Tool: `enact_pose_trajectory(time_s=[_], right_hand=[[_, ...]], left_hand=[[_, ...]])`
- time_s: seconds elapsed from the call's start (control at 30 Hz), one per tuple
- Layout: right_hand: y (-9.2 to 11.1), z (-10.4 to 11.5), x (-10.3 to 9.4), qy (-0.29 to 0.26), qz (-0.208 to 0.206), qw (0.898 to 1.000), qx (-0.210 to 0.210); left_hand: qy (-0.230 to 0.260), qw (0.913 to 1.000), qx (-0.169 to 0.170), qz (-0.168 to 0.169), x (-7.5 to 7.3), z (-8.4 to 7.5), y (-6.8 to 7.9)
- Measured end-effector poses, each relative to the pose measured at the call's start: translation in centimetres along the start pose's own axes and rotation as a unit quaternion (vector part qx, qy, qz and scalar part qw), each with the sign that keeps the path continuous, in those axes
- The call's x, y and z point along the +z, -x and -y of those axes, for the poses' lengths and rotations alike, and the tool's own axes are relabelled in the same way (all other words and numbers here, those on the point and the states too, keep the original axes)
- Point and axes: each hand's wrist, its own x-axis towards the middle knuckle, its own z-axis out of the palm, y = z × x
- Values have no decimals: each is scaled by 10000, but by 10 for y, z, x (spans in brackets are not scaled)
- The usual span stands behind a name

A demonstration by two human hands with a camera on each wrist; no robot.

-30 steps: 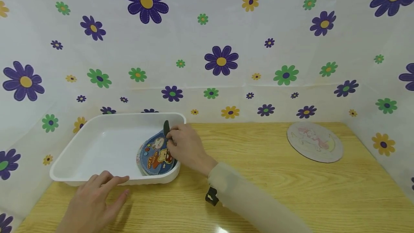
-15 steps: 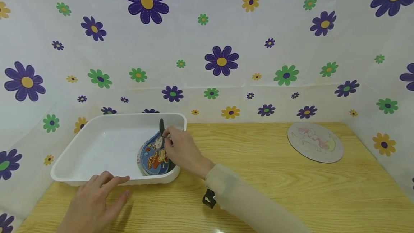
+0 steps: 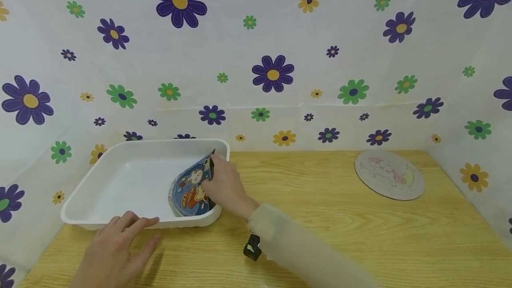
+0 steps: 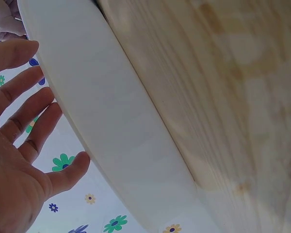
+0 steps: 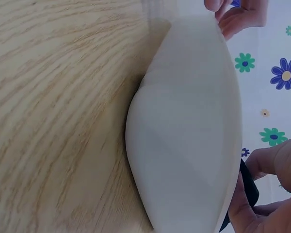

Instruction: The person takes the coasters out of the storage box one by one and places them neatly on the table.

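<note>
A white plastic tray stands on the left of the table in the head view. In its right end lies a blue round mat with cartoon figures and a dark back; the light edge of another mat shows beneath it. My right hand grips the blue mat's right side, which is bent upward. In the right wrist view, a dark edge of it shows between thumb and fingers. My left hand rests fingertips on the tray's front rim, fingers spread and relaxed in the left wrist view.
A pale round mat with a pink drawing lies at the table's back right. Flowered white sheeting rises behind and at both sides of the wooden table.
The right hand has shifted slightly left, and its fingers now cover more of the mat's raised edge. The mat's right side is bent up more sharply. The left hand stays put.
</note>
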Motion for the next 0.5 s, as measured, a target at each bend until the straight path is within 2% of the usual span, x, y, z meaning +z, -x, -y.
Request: enact_pose_trajectory(time_s=[0.2, 0.3, 0.4, 0.5], right_hand=[[-1, 2, -2, -203, -239, 9991, 270], [-1, 3, -4, -262, -336, 9985, 333], [0, 4, -7, -286, -394, 9980, 399], [0, 3, -10, -293, -423, 9977, 433]], left_hand=[[86, 9981, 357, -491, 1, 3, -1], [114, 9971, 437, -619, 1, 4, -1], [96, 9980, 355, -506, 0, 3, -1], [67, 9997, 137, -169, -1, 1, -1]])
